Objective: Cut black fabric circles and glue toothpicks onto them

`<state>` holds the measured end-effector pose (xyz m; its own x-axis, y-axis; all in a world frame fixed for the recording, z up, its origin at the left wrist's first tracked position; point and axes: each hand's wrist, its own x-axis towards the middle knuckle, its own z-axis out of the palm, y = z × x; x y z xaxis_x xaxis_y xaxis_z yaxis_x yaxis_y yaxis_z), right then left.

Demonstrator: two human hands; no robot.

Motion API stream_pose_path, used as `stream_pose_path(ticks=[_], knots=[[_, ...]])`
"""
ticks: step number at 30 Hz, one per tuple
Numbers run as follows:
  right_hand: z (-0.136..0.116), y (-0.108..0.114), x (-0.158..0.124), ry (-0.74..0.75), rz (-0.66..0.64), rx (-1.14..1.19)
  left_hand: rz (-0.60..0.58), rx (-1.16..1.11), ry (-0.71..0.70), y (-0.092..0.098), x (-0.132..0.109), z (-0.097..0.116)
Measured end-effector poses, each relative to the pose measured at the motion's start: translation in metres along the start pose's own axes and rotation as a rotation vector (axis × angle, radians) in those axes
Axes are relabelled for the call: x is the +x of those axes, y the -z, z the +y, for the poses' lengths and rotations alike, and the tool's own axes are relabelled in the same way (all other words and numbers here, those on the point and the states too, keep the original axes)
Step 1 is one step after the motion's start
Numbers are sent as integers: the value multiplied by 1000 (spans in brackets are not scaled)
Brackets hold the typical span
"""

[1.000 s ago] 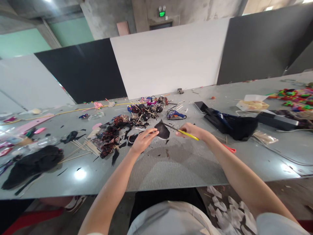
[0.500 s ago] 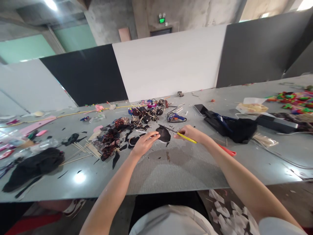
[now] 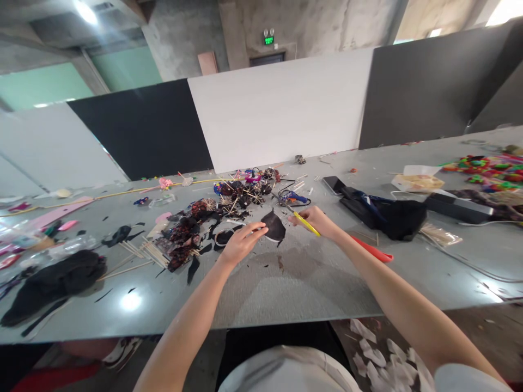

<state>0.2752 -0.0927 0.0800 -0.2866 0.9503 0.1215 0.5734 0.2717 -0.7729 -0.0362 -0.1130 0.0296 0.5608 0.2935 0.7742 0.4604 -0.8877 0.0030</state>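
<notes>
Grey tabletop (image 3: 322, 294) meets a white panel (image 3: 281, 114) behind. The left hand (image 3: 242, 243) pinches a black fabric piece (image 3: 275, 226) at its left edge, between the hands; the right hand (image 3: 315, 220) grips yellow-handled scissors (image 3: 307, 224), blades beside a blue glue gun (image 3: 295, 198). Toothpick-spiked balls (image 3: 254, 190) lie beyond. A stray swing could knock the gun — and slack fabric could buckle between the blades, leaving a ragged cut.

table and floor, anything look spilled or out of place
White scraps litter the floor at lower right, as if dropped. On the table, left of the left hand, black scraps and loose sticks lie scattered, which looks untidy.
</notes>
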Motion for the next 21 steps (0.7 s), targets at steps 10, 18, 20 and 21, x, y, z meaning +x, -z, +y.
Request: stream_pose_path(ticks=[10, 18, 20, 21], knots=[[2, -34, 0, -90, -106, 384, -21, -4, -6, -6, -1, 6], [8, -43, -1, -40, -78, 448, 27, -191, 66, -11, 1, 6], [9, -47, 1, -64, -48, 478, 103, -300, 184, -16, 5, 9], [10, -49, 3, -87, -22, 498, 148, -371, 280, -20, 7, 10]])
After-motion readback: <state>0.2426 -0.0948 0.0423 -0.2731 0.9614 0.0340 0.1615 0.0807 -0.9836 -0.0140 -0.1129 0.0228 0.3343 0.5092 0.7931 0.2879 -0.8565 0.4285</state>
